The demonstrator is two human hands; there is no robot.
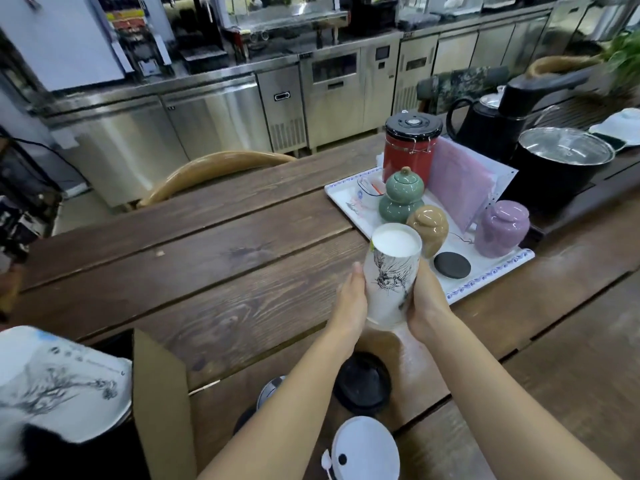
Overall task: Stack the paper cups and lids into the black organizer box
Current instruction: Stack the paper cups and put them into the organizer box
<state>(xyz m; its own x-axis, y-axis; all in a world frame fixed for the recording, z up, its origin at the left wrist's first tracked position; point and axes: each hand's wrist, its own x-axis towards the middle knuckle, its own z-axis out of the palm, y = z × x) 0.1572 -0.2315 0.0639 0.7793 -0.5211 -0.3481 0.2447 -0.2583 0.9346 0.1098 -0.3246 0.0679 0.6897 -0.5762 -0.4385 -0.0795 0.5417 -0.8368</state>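
Observation:
I hold a stack of white paper cups point(389, 282) with a black ink drawing, bottom end facing away from me, above the wooden table point(194, 271). My left hand point(351, 303) presses its left side and my right hand point(427, 303) its right side. Below my arms lie a black lid point(363, 382) and a white lid point(367, 448) with a small tab. At the lower left, more printed cups point(59, 382) sit in the black organizer box point(86, 455), beside a brown cardboard divider point(162, 403).
A white tray point(485, 275) to the right carries a red canister point(410, 147), green, tan and purple jars and a black coaster point(452, 265). Behind it stand a black pot point(561, 164) and a kettle. A wooden chair back point(214, 168) sits across the table.

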